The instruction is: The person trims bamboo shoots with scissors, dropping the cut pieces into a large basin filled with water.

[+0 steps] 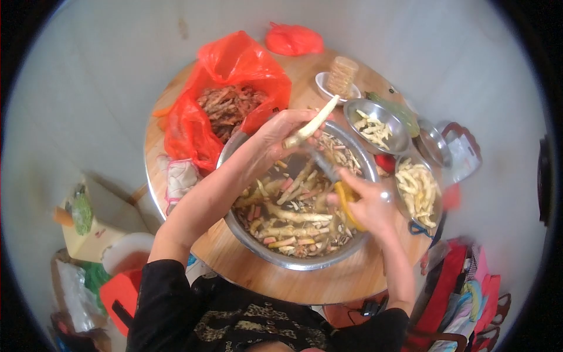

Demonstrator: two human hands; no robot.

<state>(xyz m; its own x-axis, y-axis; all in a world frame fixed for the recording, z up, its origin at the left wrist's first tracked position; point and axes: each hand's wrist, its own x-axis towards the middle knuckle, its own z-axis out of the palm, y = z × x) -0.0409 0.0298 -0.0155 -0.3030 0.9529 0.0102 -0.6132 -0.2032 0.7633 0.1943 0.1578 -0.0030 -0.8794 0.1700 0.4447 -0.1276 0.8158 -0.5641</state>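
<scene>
My left hand (281, 132) is closed around a long, pale, peeled root (314, 124), whose tapered end points up and right. In my right hand (369, 202) is a knife with a yellow handle (348, 205); its grey blade is smeared by motion and lies just below the root. Both hands are above a large metal basin (296, 265). Murky water in it holds several knobbly roots (299, 217), pinkish stem pieces and many pale shavings. The exact kind of root cannot be made out.
A red plastic bag (182, 138) of brown, unpeeled roots stands behind left. At right are a metal bowl (400, 136) and another bowl holding peeled roots (417, 190). A clear jar (342, 75) and a red bundle (293, 40) sit at the back of the wooden table (281, 288).
</scene>
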